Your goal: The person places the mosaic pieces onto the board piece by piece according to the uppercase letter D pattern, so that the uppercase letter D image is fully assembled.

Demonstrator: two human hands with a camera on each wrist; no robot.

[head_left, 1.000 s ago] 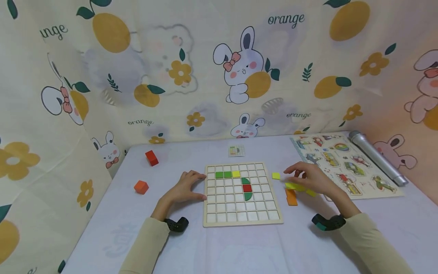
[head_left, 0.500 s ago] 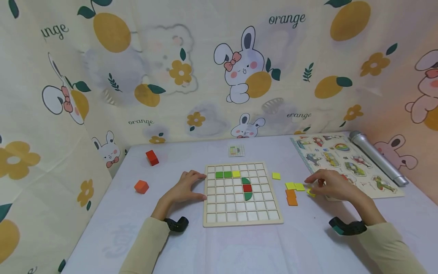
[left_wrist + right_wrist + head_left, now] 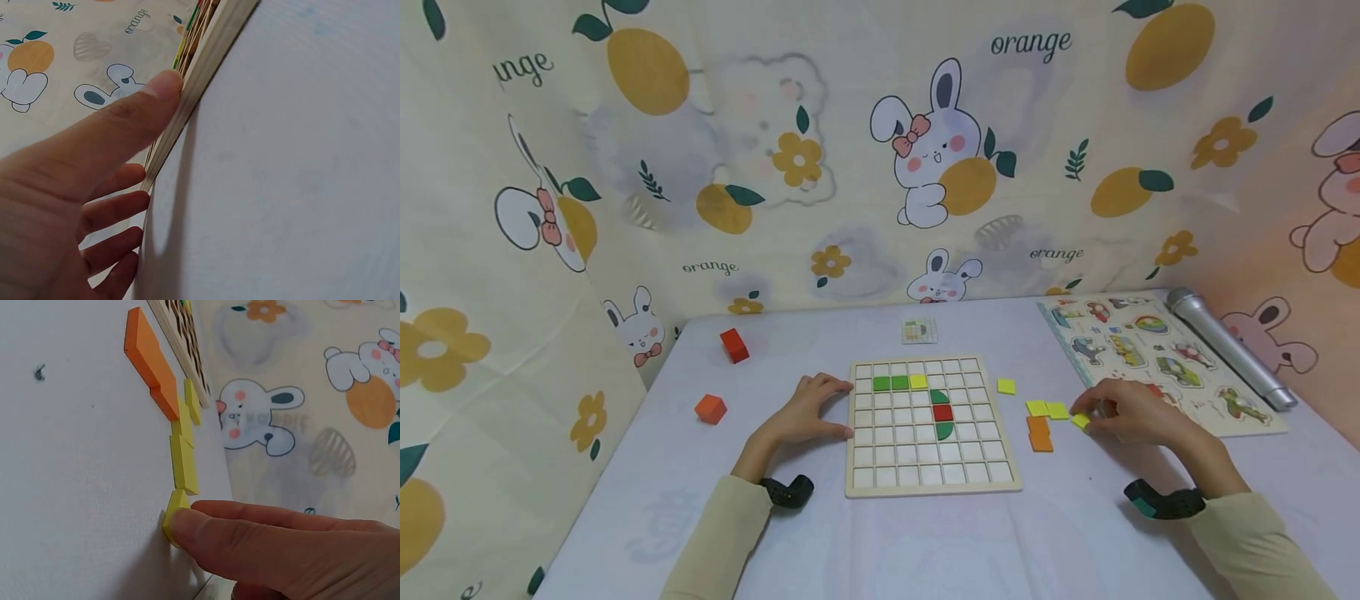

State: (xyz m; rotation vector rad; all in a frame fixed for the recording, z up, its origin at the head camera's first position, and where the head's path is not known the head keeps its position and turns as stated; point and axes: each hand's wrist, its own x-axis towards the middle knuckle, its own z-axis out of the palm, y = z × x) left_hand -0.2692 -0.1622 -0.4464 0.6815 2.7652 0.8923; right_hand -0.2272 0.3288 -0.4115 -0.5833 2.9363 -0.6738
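My right hand (image 3: pixel 1131 412) pinches a yellow square tile (image 3: pixel 1080 421) between thumb and fingers, low at the table to the right of the other tiles. In the right wrist view the thumb covers part of this tile (image 3: pixel 175 506). My left hand (image 3: pixel 805 410) rests its thumb and fingertips against the left edge of a wooden grid board (image 3: pixel 925 489). Green squares (image 3: pixel 890 383), a yellow square (image 3: pixel 918 381), a red square (image 3: pixel 942 412) and two green quarter-rounds (image 3: pixel 943 430) sit in its cells. The left wrist view shows the thumb (image 3: pixel 165 87) at the board's side.
Beside the board lie yellow tiles (image 3: pixel 1047 409) and orange tiles (image 3: pixel 1039 433). Red (image 3: pixel 734 345) and orange blocks (image 3: pixel 710 409) stand at the left. A small pattern card (image 3: pixel 918 331) lies behind the board. A picture board (image 3: pixel 1217 417) and a silver tube (image 3: pixel 1228 346) occupy the back right.
The right hand has moved right and down from over the yellow tiles to the rightmost one, which its fingers now pinch. My left hand stays at the board's edge.
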